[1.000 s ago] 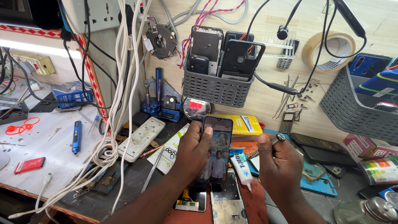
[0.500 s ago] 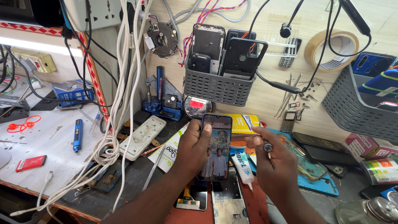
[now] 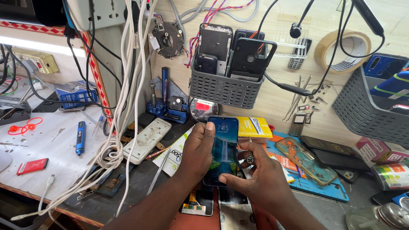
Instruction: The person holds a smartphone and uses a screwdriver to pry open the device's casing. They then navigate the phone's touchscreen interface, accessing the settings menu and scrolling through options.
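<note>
Head camera, looking down on a cluttered repair bench. A smartphone (image 3: 224,150) is held upright above the middle of the bench, between the two hands, its screen turned to the camera. The phone is a slim black slab with rounded corners and a narrow bezel. Its screen is lit and filled with a wallpaper of a pale waterfall between dark blue-green slopes, with small white clock digits near the top. The left hand (image 3: 197,150) is wrapped around the phone's left edge, fingers curled behind it and the thumb laid along the upper left of the frame. The right hand (image 3: 260,181) is closed into a pinch: its thumb is pressed to the phone's lower right corner, and a small dark round part (image 3: 249,160) is gripped between the bent fingers just beside the right edge.

Below the phone, opened phone parts (image 3: 213,204) are seen lying flat. A yellow box (image 3: 254,127) sits just behind the phone, and a grey slotted basket (image 3: 224,88) stuffed with handsets is fixed to the wall above. A white power strip (image 3: 147,134) and hanging white cables (image 3: 123,106) lie to the left
</note>
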